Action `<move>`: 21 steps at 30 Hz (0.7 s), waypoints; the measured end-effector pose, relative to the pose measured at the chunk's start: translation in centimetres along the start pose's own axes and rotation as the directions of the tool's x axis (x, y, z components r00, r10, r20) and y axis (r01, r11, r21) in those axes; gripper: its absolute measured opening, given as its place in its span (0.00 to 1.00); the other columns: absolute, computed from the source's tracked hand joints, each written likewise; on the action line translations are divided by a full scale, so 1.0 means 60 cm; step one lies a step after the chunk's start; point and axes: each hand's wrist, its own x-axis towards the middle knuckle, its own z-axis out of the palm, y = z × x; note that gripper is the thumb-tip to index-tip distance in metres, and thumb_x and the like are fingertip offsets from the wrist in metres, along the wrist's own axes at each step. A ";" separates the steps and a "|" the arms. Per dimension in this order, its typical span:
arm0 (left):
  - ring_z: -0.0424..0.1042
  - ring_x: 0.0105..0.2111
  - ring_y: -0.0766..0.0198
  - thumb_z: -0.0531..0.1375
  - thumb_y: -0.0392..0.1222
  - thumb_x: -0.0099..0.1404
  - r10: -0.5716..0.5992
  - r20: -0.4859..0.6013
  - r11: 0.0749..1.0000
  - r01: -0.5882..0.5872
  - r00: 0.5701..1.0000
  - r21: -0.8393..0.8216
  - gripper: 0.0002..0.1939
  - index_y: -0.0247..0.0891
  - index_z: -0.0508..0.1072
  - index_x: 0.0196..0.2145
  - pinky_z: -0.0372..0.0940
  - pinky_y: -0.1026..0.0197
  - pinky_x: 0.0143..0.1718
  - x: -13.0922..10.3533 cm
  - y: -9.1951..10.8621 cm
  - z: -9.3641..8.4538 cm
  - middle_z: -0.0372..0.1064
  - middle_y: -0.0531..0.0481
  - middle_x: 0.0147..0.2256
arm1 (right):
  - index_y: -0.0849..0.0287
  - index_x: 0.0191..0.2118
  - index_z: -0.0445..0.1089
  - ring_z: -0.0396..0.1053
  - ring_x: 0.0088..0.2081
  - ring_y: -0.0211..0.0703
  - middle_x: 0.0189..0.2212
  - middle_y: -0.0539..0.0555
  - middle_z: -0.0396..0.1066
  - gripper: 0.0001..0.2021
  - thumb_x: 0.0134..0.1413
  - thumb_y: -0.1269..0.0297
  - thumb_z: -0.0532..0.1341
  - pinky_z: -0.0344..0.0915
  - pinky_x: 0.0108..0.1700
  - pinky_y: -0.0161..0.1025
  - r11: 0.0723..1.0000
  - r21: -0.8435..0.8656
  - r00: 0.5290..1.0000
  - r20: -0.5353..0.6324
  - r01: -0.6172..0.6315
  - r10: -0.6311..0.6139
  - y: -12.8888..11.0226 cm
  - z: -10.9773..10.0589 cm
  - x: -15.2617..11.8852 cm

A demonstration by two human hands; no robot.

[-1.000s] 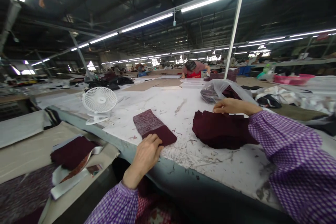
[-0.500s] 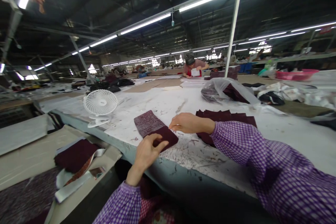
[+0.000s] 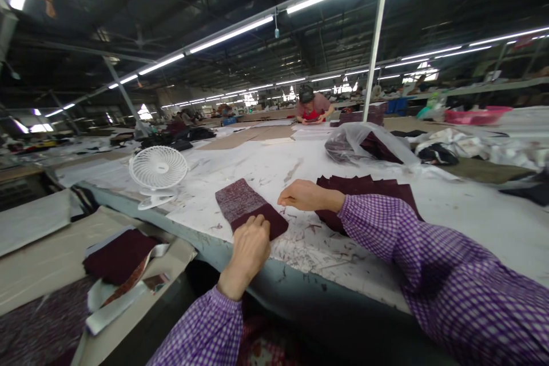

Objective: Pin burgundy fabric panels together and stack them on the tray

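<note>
A fabric piece, speckled at its far end and plain maroon at its near end, lies flat as a speckled part (image 3: 241,197) and a maroon part (image 3: 277,223) on the white-covered table (image 3: 206,206). My left hand (image 3: 252,243) rests on the near edge of the maroon part with its fingers curled together; what is under the fingertips is hidden. Just right of the fabric, my right hand (image 3: 305,195) hovers over the table, fingers drawn together, their tips too small to tell if anything is between them. Fanned maroon pieces (image 3: 369,186) lie beside and partly behind my right wrist.
A white fan (image 3: 158,168) stands at the table's left edge. Behind the fanned pieces sits a clear plastic bag (image 3: 343,146) with dark cloth. Lower left, a board holds maroon cloth (image 3: 122,255). A person (image 3: 313,107) leans over the far table. A pole (image 3: 376,40) rises behind the bag.
My left hand has turned over and its fingers have closed down onto the maroon part. My right hand has kept its place near the fabric. The view has shifted slightly.
</note>
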 end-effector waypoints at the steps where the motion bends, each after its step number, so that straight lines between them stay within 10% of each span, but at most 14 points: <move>1: 0.68 0.40 0.57 0.50 0.36 0.66 -0.014 0.000 1.000 0.014 1.000 -0.017 0.11 0.37 0.72 0.33 0.62 0.57 0.39 0.000 0.000 -0.002 0.70 0.44 0.36 | 0.59 0.39 0.76 0.72 0.37 0.43 0.35 0.56 0.77 0.13 0.59 0.65 0.54 0.58 0.36 0.34 1.000 -0.001 1.000 0.003 0.002 -0.002 -0.003 -0.001 0.000; 21: 0.71 0.39 0.55 0.49 0.32 0.62 0.005 0.025 1.000 -0.004 1.000 -0.006 0.14 0.36 0.75 0.32 0.62 0.59 0.34 0.010 0.011 -0.014 0.73 0.42 0.36 | 0.59 0.37 0.77 0.72 0.37 0.42 0.34 0.54 0.77 0.12 0.58 0.68 0.55 0.59 0.37 0.33 0.999 0.041 0.999 0.036 -0.012 0.011 -0.015 -0.006 0.000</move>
